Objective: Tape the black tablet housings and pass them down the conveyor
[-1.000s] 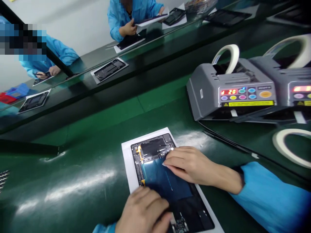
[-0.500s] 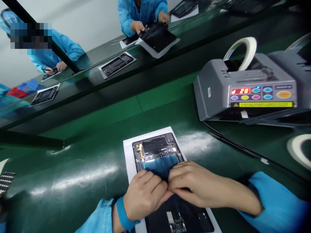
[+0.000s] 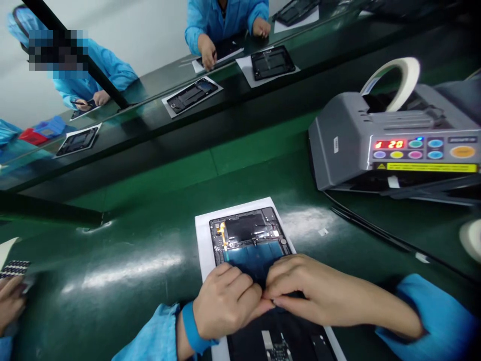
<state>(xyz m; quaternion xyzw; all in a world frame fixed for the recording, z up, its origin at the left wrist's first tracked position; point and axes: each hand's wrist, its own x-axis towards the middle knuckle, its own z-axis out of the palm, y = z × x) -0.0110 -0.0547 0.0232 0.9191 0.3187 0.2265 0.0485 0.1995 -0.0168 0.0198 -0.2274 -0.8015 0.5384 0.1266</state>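
Observation:
An opened tablet [image 3: 251,228], its inner parts showing, lies on a white sheet [image 3: 205,235] in front of me. Blue film [image 3: 251,255] covers its middle, and a small circuit board shows near the bottom. My left hand [image 3: 231,301], with a blue band at the wrist, is closed over the tablet's middle. My right hand [image 3: 300,286] is closed beside it, thumb and fingertips pinched together. The fingertips of both hands meet; whatever they pinch is too small or hidden to make out.
A grey tape dispenser [image 3: 345,140] with a white tape roll [image 3: 409,82] stands at the right. Black cables [image 3: 372,228] run below it. Opposite, co-workers sit at a bench holding several opened tablets [image 3: 272,62]. Another person's hand [image 3: 11,303] shows at the left edge.
Both my hands stay pinched together over the tablet. Across the bench, a co-worker has put down the tablet they held. Another person's hand has entered at the left edge. The view has shifted slightly.

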